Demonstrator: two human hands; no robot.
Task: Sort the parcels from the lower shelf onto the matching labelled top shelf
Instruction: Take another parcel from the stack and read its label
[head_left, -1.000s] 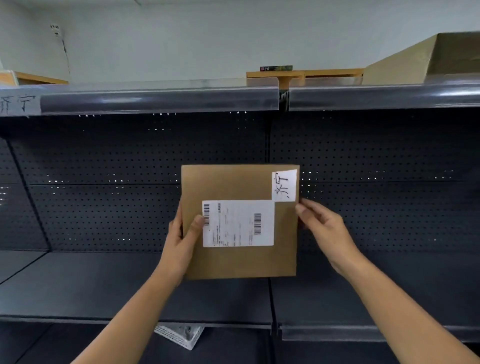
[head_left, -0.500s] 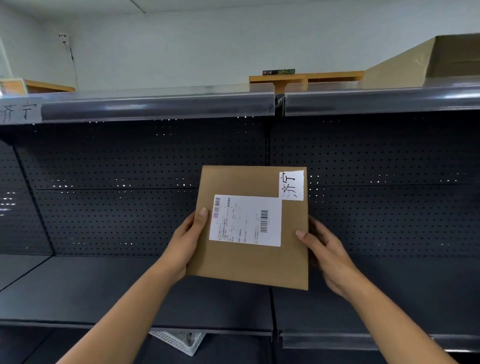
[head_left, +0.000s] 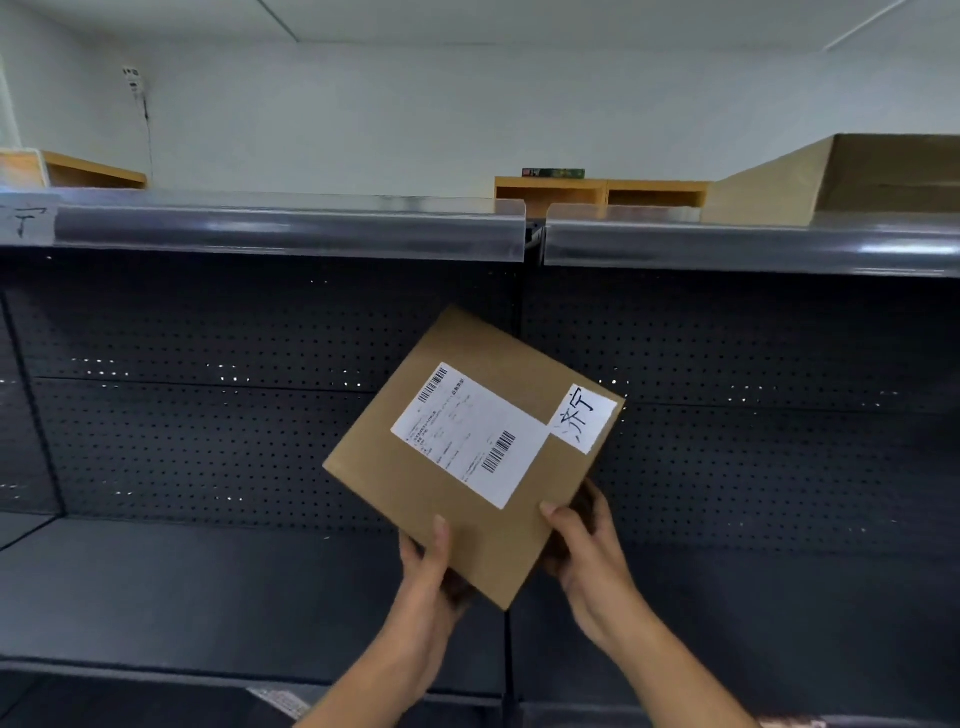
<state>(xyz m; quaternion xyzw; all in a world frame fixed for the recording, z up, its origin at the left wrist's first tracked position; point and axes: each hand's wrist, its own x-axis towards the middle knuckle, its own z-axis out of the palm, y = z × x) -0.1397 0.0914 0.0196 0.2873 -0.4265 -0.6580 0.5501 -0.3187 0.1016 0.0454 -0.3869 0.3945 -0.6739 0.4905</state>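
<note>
A flat brown cardboard parcel (head_left: 457, 514) is held up in front of the dark pegboard, turned about a third clockwise. It carries a white shipping label (head_left: 467, 434) and a small white handwritten tag (head_left: 584, 418) at its right corner. My left hand (head_left: 428, 564) grips its lower left edge, thumb on the front. My right hand (head_left: 584, 545) grips the lower right edge. The top shelf (head_left: 291, 228) runs across above it, with a handwritten label (head_left: 26, 223) at its far left edge.
A large open cardboard box (head_left: 852, 179) stands on the top shelf at right. The middle shelf (head_left: 197, 587) lies below the parcel. A vertical post (head_left: 532, 244) splits the two bays. Wooden shelving (head_left: 597, 192) stands behind. A white basket (head_left: 283, 701) peeks out at the bottom.
The parcel has rotated clockwise and moved right. Both hands have slid down to its lower corner edges. The view has tilted up and shifted right, pushing the shelf label to the frame's left edge.
</note>
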